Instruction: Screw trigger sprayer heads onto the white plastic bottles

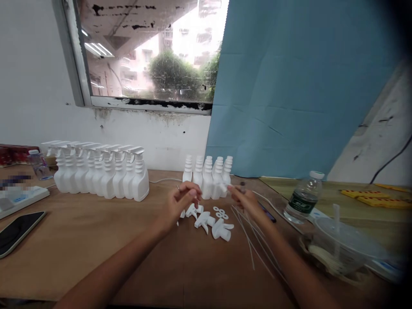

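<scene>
Trigger heads (pixel 209 222), small and white, lie loose in a little heap on the brown wooden table (pixel 96 240), just below and between my two hands. My left hand (pixel 182 201) hangs above the left side of the heap with the fingers curled together, a ring on one finger; if something small is pinched inside I cannot tell, because the picture is blurred there. My right hand (pixel 243 198) is near it on the right, fingers closed at the tips toward the left hand, and what it pinches I also cannot tell. A few small white washers (pixel 221 212) lie just beside the heap, and thin white tubes (pixel 254 240) lie on the table under my right forearm. Behind my hands stands a short row of white bottles without heads (pixel 208 175), and further left a long row of finished spray bottles (pixel 101 171) with triggers on. On the right stand a water bottle (pixel 302 199) and a clear plastic cup with lid (pixel 341 246). At the far left lies a dark phone (pixel 17 231). Behind the table are a white wall, a window (pixel 151 51) with peeling paint, and a blue sheet (pixel 296 86).
</scene>
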`<state>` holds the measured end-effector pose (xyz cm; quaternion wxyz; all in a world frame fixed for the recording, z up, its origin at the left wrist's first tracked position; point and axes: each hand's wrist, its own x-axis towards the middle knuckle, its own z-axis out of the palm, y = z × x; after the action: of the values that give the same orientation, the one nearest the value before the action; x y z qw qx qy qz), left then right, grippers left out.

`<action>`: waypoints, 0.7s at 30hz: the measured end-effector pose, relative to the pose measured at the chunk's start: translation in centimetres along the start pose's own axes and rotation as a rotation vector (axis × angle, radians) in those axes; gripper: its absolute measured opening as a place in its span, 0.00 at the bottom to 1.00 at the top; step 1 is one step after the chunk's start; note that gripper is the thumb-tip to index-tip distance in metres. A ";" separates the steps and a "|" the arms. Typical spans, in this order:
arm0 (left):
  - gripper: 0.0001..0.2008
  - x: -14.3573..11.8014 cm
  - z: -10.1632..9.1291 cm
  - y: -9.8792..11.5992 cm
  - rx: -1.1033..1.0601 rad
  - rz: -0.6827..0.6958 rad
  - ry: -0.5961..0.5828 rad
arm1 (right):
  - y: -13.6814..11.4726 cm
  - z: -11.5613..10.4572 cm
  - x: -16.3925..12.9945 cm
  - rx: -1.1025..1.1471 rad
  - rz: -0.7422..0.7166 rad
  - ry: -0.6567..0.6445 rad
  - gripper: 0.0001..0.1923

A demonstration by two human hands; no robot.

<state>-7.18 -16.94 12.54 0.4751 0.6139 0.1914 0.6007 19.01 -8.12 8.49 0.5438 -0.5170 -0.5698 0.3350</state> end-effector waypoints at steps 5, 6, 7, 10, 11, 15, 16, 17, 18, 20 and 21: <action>0.22 3.0 -3.3 -7.0 0.068 -0.146 0.289 | -2.2 5.1 -2.0 -0.430 -0.386 -0.305 0.15; 0.23 2.9 -3.7 -7.6 0.074 -0.173 0.274 | -2.5 5.8 -2.5 -0.492 -0.446 -0.321 0.14; 0.23 2.6 -4.0 -8.0 0.078 -0.202 0.252 | -2.6 6.4 -2.9 -0.534 -0.497 -0.327 0.13; 0.24 2.0 -4.7 -8.5 0.084 -0.265 0.192 | -2.5 7.7 -4.0 -0.571 -0.609 -0.327 0.11; 0.24 1.8 -4.8 -8.5 0.083 -0.277 0.181 | -2.3 8.0 -4.2 -0.569 -0.633 -0.323 0.11; 0.24 1.6 -5.0 -8.5 0.050 -0.329 0.113 | -1.2 8.6 -4.5 -0.571 -0.705 -0.288 0.11; 0.24 1.6 -4.9 -8.5 0.037 -0.346 0.091 | -0.9 8.6 -4.5 -0.580 -0.712 -0.282 0.12; 0.23 1.6 -4.8 -8.6 0.024 -0.361 0.074 | -0.8 8.6 -4.5 -0.586 -0.716 -0.279 0.12; 0.23 1.5 -4.8 -8.8 0.010 -0.374 0.065 | -0.7 8.6 -4.6 -0.587 -0.719 -0.280 0.13; 0.21 1.5 -4.7 -9.1 -0.026 -0.394 0.072 | -0.9 8.5 -4.8 -0.551 -0.735 -0.281 0.12; 0.21 1.5 -4.7 -9.2 -0.050 -0.404 0.084 | -1.2 8.5 -4.9 -0.504 -0.746 -0.271 0.09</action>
<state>-8.08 -9.73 5.09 0.5924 0.5255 0.3155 0.5229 9.94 -11.56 6.68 0.4053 -0.3446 -0.8462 0.0323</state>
